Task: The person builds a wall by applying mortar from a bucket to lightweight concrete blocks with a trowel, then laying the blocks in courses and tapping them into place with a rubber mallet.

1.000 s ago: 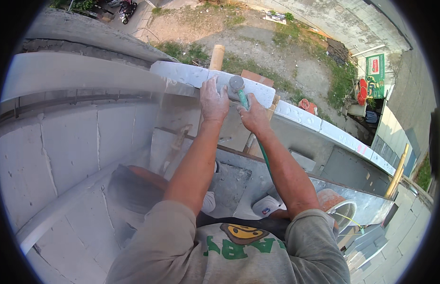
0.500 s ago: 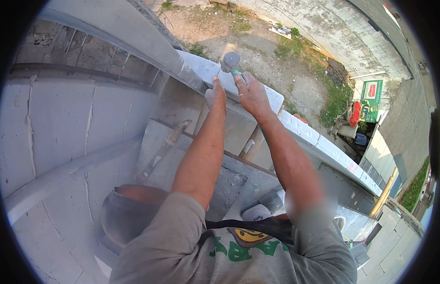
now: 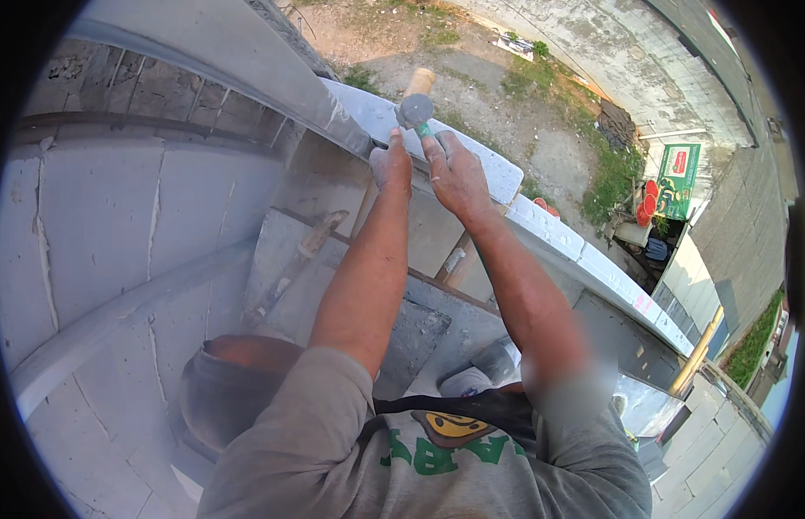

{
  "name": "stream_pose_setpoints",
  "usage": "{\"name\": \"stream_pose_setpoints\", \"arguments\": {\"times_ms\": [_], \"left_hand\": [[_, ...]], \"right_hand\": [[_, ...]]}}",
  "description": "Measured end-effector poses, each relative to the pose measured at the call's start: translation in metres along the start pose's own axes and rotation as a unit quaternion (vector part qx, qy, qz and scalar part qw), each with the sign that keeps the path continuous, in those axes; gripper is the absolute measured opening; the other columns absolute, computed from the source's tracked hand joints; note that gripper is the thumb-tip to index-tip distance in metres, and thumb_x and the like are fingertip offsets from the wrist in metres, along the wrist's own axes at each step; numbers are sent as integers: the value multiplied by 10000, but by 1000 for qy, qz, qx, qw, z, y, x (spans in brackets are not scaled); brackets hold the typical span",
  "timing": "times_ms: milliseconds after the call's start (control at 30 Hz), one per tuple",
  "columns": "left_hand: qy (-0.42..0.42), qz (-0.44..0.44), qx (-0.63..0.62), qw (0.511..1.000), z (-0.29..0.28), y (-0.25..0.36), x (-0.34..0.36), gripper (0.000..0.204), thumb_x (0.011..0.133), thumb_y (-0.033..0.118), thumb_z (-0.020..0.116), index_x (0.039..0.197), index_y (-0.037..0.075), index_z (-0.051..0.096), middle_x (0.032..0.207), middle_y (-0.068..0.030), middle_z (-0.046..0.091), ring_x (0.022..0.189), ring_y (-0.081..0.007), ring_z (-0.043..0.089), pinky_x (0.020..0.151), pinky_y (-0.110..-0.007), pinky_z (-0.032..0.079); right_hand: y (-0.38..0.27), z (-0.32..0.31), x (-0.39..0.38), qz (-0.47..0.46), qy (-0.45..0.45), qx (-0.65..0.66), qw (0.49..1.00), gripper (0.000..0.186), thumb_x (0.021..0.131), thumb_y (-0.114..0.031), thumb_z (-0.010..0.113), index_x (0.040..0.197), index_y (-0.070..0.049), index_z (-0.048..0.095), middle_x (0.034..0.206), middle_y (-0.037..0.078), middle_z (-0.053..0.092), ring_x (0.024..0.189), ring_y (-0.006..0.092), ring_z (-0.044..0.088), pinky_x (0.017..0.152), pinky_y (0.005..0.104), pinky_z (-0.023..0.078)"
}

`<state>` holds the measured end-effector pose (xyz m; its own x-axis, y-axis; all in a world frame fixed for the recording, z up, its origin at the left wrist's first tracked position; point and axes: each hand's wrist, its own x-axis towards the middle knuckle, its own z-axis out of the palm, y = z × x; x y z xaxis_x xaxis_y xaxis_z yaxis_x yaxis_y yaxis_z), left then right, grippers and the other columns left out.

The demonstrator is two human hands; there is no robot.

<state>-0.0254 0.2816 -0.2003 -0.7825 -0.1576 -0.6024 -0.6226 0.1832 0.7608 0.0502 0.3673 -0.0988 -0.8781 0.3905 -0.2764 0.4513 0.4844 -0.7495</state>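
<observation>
My right hand (image 3: 457,170) grips the green handle (image 3: 424,132) of a mallet with a round grey head (image 3: 415,110). The head is over the top of a white block (image 3: 500,176) on the wall's edge. My left hand (image 3: 394,157) is just left of it at the block's inner edge, beside the grey concrete member, with its thumb up and its other fingers bent and partly hidden; it appears to grip the block. A bamboo pole end (image 3: 420,80) sticks out beyond the blocks.
Grey block walls (image 3: 99,225) and a curved-looking rail (image 3: 117,303) are at the left. Below my arms are boards (image 3: 420,337) and timber poles (image 3: 311,242). White blocks (image 3: 610,277) continue rightward to a bamboo pole (image 3: 701,346). A drop to a yard (image 3: 558,138) lies beyond.
The view has swung. The mallet head has moved left relative to the block, and my left hand has turned from lying over the block's top to its inner edge.
</observation>
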Motion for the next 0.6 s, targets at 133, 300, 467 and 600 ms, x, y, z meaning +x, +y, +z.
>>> {"name": "stream_pose_setpoints", "arguments": {"times_ms": [133,300,467,600], "left_hand": [[-7,4,-6,1000,2,-3,2,590,908,412,584,1129,-135,585,1116,-251,643,1020,-336,627,853,-402,458],[-24,-3,0,1000,-1,-2,-5,585,921,411,578,1155,-125,576,1166,-245,624,1057,-325,608,868,-414,443],[-133,-36,-281,950,-20,-57,-6,672,978,464,446,1357,-91,422,1402,-209,452,1295,-289,424,1063,-387,304],[-147,20,-212,966,-18,-70,-12,754,971,539,406,1459,-23,286,1450,-152,414,1372,-237,334,1128,-346,205]], "right_hand": [[13,9,6,0,-8,-45,999,415,976,-395,431,1074,-8,545,889,321,637,883,501,610,798,569,465],[27,14,9,21,-11,-72,997,413,980,-391,425,1086,-9,543,881,324,635,882,508,607,808,577,460],[20,9,-1,23,12,-14,1000,413,981,-394,428,1054,-6,552,875,319,637,879,509,605,799,570,456],[11,-10,-3,5,25,-15,1000,398,982,-387,431,1044,-11,548,864,321,634,867,507,604,784,575,450]]}}
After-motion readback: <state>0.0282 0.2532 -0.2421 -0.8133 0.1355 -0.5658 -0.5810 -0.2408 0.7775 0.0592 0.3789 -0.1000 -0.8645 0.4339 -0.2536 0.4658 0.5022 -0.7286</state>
